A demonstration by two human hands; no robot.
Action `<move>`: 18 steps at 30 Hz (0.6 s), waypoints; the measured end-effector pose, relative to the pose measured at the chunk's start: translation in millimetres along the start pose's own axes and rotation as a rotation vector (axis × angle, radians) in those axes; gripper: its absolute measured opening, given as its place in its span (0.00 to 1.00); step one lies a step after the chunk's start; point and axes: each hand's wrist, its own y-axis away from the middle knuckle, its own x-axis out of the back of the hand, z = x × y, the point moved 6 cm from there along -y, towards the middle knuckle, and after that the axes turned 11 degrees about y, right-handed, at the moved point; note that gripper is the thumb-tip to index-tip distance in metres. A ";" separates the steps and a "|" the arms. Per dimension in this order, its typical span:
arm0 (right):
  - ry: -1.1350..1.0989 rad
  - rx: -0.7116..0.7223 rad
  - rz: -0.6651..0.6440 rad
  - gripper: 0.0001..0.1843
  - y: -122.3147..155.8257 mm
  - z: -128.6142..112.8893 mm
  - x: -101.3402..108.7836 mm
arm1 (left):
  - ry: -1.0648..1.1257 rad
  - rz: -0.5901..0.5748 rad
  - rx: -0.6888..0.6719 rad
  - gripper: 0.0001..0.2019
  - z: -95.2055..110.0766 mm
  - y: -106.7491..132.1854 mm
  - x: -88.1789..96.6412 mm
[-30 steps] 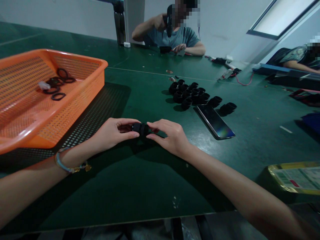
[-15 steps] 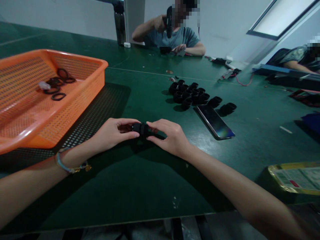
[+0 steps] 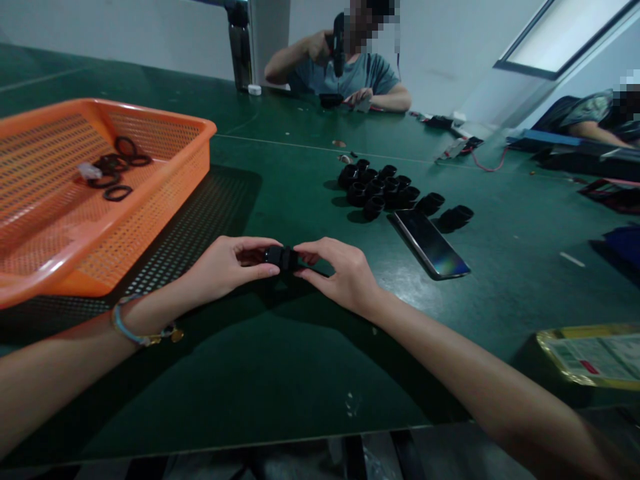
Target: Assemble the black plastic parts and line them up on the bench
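A small black cylindrical fitting (image 3: 283, 257) with a ridged collar lies sideways between my two hands, low over the green table. My left hand (image 3: 227, 267) pinches its left end between thumb and fingers. At the right end, the thumb and forefinger of my right hand (image 3: 340, 270) close on it. Fingertips cover both ends of the piece. Beyond my right hand stands a cluster of similar black fittings (image 3: 383, 190), and a smartphone (image 3: 431, 243) lies face up beside them.
An orange perforated basket (image 3: 165, 220) with several black rings (image 3: 117, 193) inside stands at the left. A yellow-rimmed package (image 3: 590, 357) lies at the right near the table's front edge (image 3: 250, 447). Across the table a person (image 3: 350, 80) holds a power driver (image 3: 339, 43); another person sits far right.
Almost nothing differs. The fingers of my right hand have shifted very slightly at the fitting's right end; my left hand has stayed in place.
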 end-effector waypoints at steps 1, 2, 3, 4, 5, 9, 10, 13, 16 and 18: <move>0.001 0.005 0.002 0.10 -0.1 -0.3 0.2 | -0.002 -0.001 -0.001 0.23 0.1 0.0 0.0; 0.001 0.009 0.005 0.10 -0.2 -0.5 0.4 | -0.004 -0.003 -0.003 0.23 0.2 -0.1 -0.1; 0.002 0.012 0.007 0.11 -0.3 -0.7 0.6 | -0.007 -0.007 -0.005 0.23 0.2 -0.2 -0.2; 0.002 0.013 0.008 0.11 -0.3 -0.7 0.6 | -0.010 -0.009 -0.007 0.23 0.3 -0.2 -0.3; 0.001 0.013 0.007 0.11 -0.2 -0.6 0.6 | -0.012 -0.010 -0.010 0.23 0.3 -0.3 -0.3; 0.001 0.000 -0.002 0.11 0.4 0.9 -0.4 | -0.029 -0.001 -0.009 0.23 0.5 -0.1 0.2; 0.002 -0.003 -0.003 0.11 0.6 1.3 -0.8 | -0.036 0.001 -0.007 0.23 0.6 0.0 0.4; -0.002 -0.004 0.001 0.11 1.2 2.3 -1.7 | -0.037 0.007 -0.005 0.23 1.1 0.3 0.5; -0.008 -0.002 0.003 0.12 1.3 2.5 -1.9 | -0.016 0.010 -0.005 0.23 1.4 0.3 0.3; -0.006 0.006 0.004 0.12 1.1 2.1 -1.5 | -0.010 0.011 -0.001 0.22 1.2 0.2 0.2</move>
